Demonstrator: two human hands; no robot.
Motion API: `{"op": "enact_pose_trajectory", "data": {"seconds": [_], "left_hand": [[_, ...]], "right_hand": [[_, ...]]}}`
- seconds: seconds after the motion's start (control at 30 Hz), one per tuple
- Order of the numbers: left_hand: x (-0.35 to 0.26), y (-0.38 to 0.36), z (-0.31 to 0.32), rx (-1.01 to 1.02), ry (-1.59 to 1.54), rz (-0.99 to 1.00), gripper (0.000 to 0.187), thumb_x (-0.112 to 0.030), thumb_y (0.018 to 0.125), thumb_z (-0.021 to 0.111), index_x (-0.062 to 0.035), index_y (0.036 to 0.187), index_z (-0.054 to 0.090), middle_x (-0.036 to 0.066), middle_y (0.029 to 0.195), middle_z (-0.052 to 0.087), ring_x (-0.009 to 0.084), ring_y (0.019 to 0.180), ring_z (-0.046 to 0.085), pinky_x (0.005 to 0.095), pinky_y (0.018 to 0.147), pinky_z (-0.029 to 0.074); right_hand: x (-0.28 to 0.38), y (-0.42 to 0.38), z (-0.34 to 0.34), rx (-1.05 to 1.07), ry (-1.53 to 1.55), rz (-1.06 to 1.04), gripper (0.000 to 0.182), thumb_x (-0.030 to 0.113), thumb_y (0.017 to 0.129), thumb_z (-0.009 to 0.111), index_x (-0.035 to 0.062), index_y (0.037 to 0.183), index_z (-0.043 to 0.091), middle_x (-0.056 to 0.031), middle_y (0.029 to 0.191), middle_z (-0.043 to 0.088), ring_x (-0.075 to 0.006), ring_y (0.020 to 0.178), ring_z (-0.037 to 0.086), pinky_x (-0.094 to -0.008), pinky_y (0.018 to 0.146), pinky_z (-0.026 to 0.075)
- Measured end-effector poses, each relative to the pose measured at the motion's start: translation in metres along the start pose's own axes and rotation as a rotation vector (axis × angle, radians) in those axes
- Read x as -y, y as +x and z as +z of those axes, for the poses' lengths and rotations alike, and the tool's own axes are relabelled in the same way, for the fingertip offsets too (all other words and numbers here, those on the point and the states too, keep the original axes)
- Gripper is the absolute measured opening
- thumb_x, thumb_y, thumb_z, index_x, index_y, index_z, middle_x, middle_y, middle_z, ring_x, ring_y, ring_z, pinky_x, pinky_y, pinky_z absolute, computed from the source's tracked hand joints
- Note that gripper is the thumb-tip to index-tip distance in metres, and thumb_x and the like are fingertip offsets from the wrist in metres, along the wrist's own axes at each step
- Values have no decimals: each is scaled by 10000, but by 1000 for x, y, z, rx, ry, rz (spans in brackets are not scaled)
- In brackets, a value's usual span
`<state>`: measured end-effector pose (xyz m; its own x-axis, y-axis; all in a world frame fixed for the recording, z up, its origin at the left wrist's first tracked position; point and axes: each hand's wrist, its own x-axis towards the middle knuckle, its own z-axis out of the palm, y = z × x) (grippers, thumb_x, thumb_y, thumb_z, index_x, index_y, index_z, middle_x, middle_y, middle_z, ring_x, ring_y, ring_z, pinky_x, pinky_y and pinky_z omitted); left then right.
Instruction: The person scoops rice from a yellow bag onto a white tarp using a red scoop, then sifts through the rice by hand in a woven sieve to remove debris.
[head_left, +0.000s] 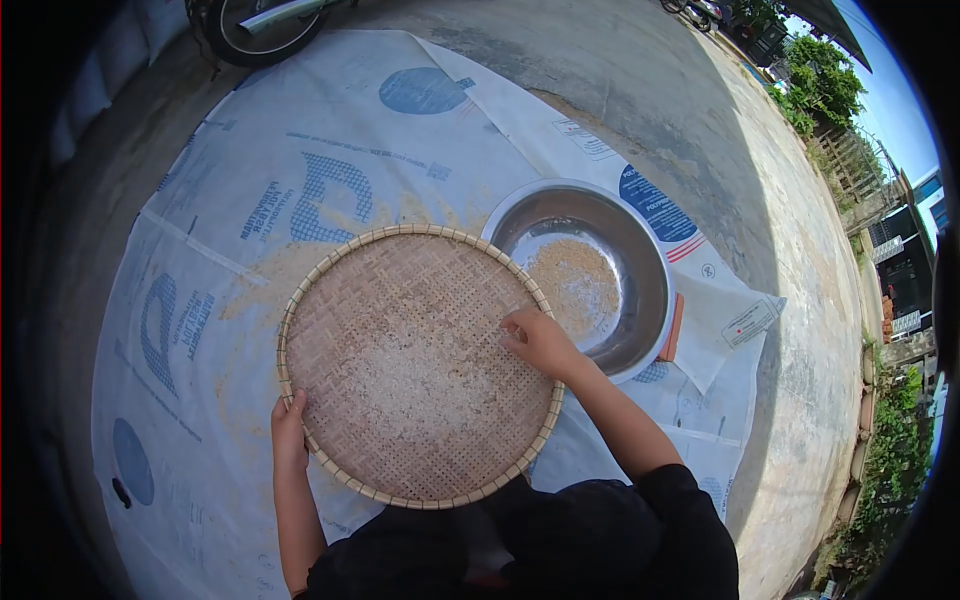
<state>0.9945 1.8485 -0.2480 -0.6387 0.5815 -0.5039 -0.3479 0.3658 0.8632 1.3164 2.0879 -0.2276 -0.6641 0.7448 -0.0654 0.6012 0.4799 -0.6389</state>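
Hands (pixel 290 432) on tray (pixel 330 290) beside steel basin (pixel 650 260)

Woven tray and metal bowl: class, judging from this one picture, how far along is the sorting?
Done: some grain already lies in the metal bowl, husk dust on the sheet. In hand: the left hand grips the woven tray rim; the right hand picks at its grain. Left: the pale grain on the tray.

head view, steeply downward, close overhead
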Motion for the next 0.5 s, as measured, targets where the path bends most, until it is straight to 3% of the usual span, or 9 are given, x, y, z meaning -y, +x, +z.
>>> {"op": "enact_pose_trajectory", "data": {"seconds": [0.13,0.23,0.5], "left_hand": [[4,2,-1,-10,-23,20,360,-247,869,563,24,1100,510,115,1014,591,203,910,569,326,808,445],[4,3,-1,-2,-23,10,363,-245,870,563,26,1106,506,115,1020,589,202,910,569,326,810,446],[4,3,-2,-10,-35,-20,367,-242,874,559,31,1111,498,116,1021,584,203,907,568,324,806,451]], "right_hand": [[18,1,21,333,112,-5,183,143,722,659,27,847,593,-124,855,594,-285,817,581,-367,711,463],[10,-5,38,196,47,-97,177,120,724,675,34,854,592,-108,803,572,-245,744,567,-353,665,457],[5,-3,47,252,-5,-68,85,104,743,609,45,788,569,-115,834,572,-293,826,559,-382,709,445]]}}
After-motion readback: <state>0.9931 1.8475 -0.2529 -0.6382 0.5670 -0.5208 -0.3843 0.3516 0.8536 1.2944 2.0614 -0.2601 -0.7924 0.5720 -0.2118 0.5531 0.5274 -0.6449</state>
